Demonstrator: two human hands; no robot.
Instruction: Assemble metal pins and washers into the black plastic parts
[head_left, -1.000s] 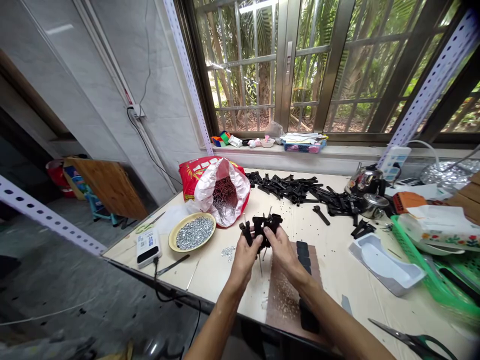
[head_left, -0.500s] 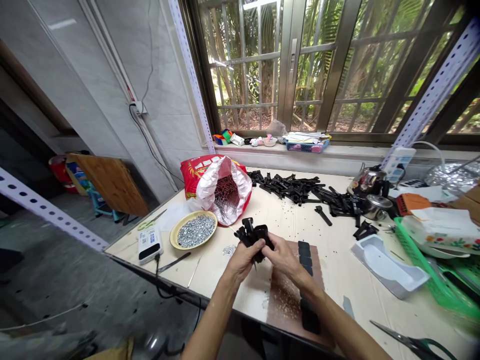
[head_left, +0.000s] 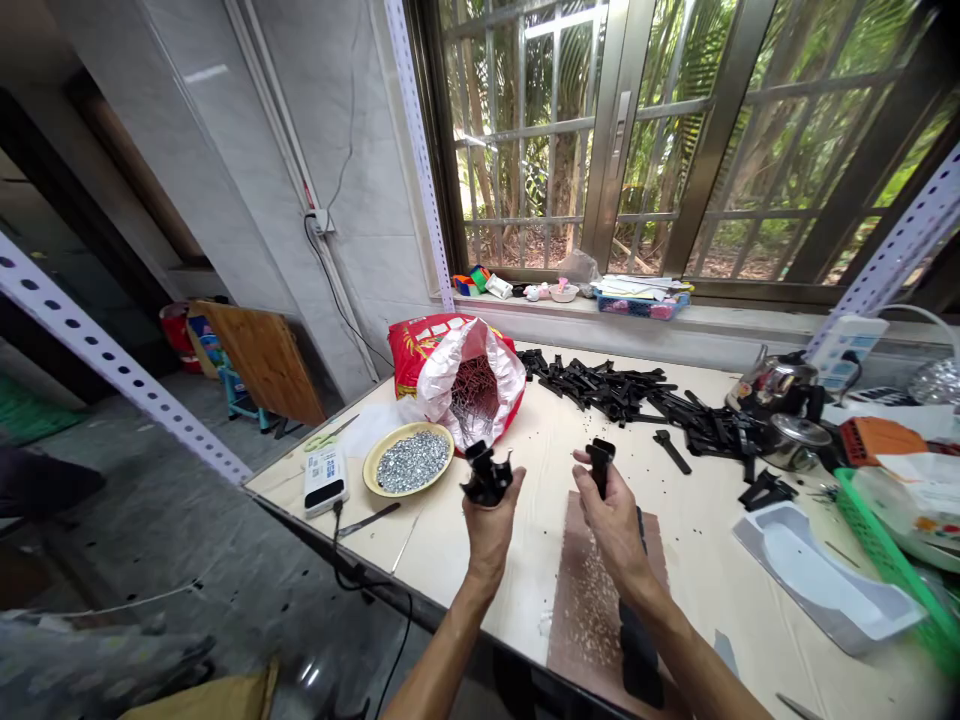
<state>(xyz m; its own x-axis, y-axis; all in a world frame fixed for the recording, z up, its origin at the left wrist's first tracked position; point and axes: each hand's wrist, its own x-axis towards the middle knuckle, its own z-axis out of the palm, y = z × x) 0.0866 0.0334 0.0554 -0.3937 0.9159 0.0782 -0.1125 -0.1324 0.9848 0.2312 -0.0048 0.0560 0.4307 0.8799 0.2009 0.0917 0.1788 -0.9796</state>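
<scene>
1. Ahead, a barred window (head_left: 609, 170) and a pale wall (head_left: 259, 160) rise beyond my light tabletop (head_left: 705, 560).
2. On it, a red bag (head_left: 420, 355) gapes beside a heap of black parts (head_left: 611, 388).
3. Nearer me lie a brown board (head_left: 589, 610) and a yellow dish (head_left: 370, 463) of shiny metal bits (head_left: 412, 462).
4. My left hand (head_left: 491, 530), near the dish, has its fingers wrapped around a bunch of black pieces (head_left: 486, 477).
5. My right hand (head_left: 619, 520), apart from it above the board, pinches a black piece (head_left: 600, 465) between thumb and fingers.

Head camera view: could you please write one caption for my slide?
Two hands hold black parts above a table, near a dish of silvery pieces.
</scene>
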